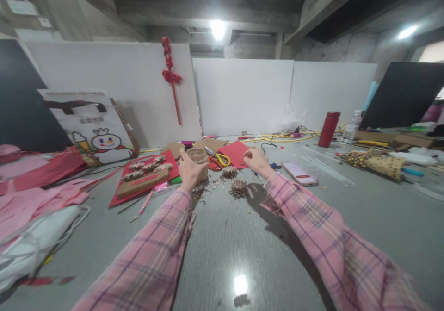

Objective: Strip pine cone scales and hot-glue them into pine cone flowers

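My left hand (190, 170) is wrapped round the side of a round brown container (198, 155), its thumb near the rim. What the container holds cannot be made out. My right hand (257, 161) hovers over the near edge of a red paper sheet (237, 152), fingers pinched together; anything between them is too small to see. Scissors (222, 160) with red and yellow handles lie between the hands. Nearer to me are two brown flower-like pieces, one (229, 171) behind the other (239, 188), with crumbs scattered around.
Several more flower-like pieces (147, 166) and a brown block (143, 184) lie on red paper at left. A pencil (144, 203) sits before them. To the right are a phone (299, 173), red flask (328, 129), plastic bottle (351, 128) and wrapped bouquet (381, 164).
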Action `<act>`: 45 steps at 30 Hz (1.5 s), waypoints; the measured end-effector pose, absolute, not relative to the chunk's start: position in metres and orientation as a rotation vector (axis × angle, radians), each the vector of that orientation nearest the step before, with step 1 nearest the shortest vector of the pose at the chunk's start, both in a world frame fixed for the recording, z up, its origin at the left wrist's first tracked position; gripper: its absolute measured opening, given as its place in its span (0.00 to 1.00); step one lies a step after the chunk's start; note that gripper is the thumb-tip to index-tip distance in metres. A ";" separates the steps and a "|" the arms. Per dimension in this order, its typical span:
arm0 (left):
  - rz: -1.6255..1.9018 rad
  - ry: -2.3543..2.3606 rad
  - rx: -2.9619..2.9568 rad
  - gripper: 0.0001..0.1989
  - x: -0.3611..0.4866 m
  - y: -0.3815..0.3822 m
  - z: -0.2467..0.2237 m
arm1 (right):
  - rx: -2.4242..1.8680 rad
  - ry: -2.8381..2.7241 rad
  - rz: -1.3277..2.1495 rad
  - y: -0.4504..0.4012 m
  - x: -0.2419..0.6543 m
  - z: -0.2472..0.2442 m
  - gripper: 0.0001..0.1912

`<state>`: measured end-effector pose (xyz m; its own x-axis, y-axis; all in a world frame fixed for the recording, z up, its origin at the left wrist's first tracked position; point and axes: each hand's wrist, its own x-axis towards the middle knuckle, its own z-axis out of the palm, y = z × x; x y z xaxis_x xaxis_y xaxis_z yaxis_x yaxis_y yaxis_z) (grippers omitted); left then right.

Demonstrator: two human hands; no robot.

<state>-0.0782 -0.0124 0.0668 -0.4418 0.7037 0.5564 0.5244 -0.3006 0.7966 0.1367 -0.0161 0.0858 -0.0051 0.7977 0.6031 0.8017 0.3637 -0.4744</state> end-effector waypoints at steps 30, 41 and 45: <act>1.572 0.926 2.333 0.37 -0.012 -0.044 0.077 | -0.946 -2.618 -0.628 -0.058 0.123 0.117 0.10; 1.553 0.924 2.511 0.40 -0.015 -0.039 0.075 | -0.925 -2.533 -0.675 -0.052 0.128 0.111 0.10; 1.554 0.969 2.509 0.41 -0.015 -0.039 0.075 | -0.866 -2.504 -0.618 -0.051 0.131 0.111 0.10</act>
